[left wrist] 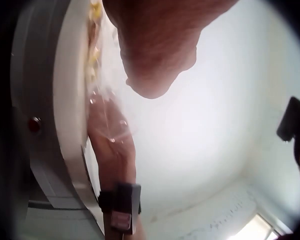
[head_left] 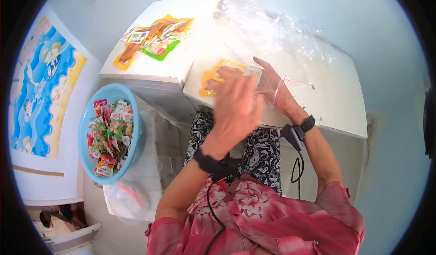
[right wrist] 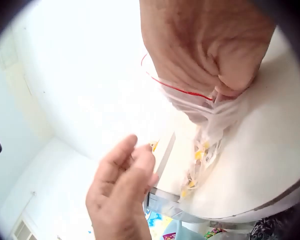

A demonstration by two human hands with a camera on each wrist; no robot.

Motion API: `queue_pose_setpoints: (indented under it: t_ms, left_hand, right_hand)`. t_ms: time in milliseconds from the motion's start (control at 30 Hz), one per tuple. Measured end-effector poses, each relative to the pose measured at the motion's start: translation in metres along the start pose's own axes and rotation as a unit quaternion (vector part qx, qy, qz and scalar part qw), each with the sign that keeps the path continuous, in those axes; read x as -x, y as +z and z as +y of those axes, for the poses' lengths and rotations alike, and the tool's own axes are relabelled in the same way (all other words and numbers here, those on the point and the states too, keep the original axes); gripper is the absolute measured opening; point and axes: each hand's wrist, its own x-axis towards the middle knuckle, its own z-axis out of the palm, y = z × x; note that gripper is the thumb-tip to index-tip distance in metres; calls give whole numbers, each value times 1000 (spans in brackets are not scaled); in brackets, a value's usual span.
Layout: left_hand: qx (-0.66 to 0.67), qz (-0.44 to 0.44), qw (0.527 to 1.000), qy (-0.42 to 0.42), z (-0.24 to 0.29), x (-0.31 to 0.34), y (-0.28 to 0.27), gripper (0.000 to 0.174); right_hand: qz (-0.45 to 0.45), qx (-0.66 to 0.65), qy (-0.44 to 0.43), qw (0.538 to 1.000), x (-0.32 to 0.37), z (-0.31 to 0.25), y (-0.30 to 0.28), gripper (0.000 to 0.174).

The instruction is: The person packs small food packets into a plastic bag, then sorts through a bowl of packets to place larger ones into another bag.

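Observation:
In the head view the left hand (head_left: 238,107), blurred, is raised over yellow-edged food packets (head_left: 210,83) with its fingers extended and nothing seen in them. The right hand (head_left: 274,85) reaches into a clear bag with a red line at its mouth (head_left: 278,91); one digit stretches toward the back. From the right wrist, the bag (right wrist: 210,112) surrounds the fingers of the right hand (right wrist: 205,50), with the packets (right wrist: 197,155) farther down inside it. The left hand (right wrist: 120,195) stands apart from the bag there, fingers slightly bent.
More yellow and green packets (head_left: 156,37) lie on the left white table (head_left: 175,69). Crumpled clear bags (head_left: 272,26) spread along the back of the right table (head_left: 340,96). A blue basin (head_left: 84,132) of small colourful packets stands at the left, below table height.

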Motion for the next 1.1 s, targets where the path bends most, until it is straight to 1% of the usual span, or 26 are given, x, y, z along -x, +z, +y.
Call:
queue_pose_setpoints:
  t_ms: [33, 67, 167, 267, 367, 467, 567, 667, 767, 867, 967, 1067, 1100]
  left_hand:
    - [-21, -6, 999, -29, -13, 10, -7, 52]
    - [-42, -12, 997, -58, -25, 19, -14, 55]
    - [-112, -51, 991, -57, -45, 30, -28, 48]
    - [-61, -76, 995, -29, -54, 35, -22, 34]
    - [-52, -105, 993, 2, -64, 40, -16, 22]
    - [-1, -93, 995, 22, -75, 36, -15, 11]
    - [35, -129, 991, 6, -87, 30, -17, 15]
    - [28, -147, 989, 11, -89, 24, -22, 14]
    - [13, -142, 990, 16, -87, 22, -27, 14]
    - [-20, -178, 984, -2, -88, 26, -36, 16]
    - [-2, -177, 984, -9, -84, 22, -45, 21]
    - [84, -233, 957, -154, -75, 17, -50, 29]
    - [31, -187, 972, -143, -77, 16, -48, 31]
  right_hand:
    - [33, -11, 32, 999, 0, 5, 0, 70]
    - [74, -34, 85, 993, 1, 9, -1, 73]
    - [76, -19, 87, 993, 3, 3, -1, 62]
    - [74, 95, 104, 987, 0, 1, -4, 53]
    - [141, -51, 65, 987, -9, 3, 2, 47]
    - [173, -34, 46, 983, -17, 10, 5, 45]
    - [160, 51, 2, 986, -29, 33, -2, 40]
    - [202, 35, -17, 979, -33, 34, 3, 38]
    - [209, 171, 1, 963, -29, 43, -4, 37]
    - [180, 264, 0, 948, -23, 27, -12, 38]
    - [166, 298, 8, 940, -12, 23, -16, 37]
    - [161, 316, -11, 935, -6, 30, -15, 44]
    - [165, 339, 17, 926, -4, 24, -11, 46]
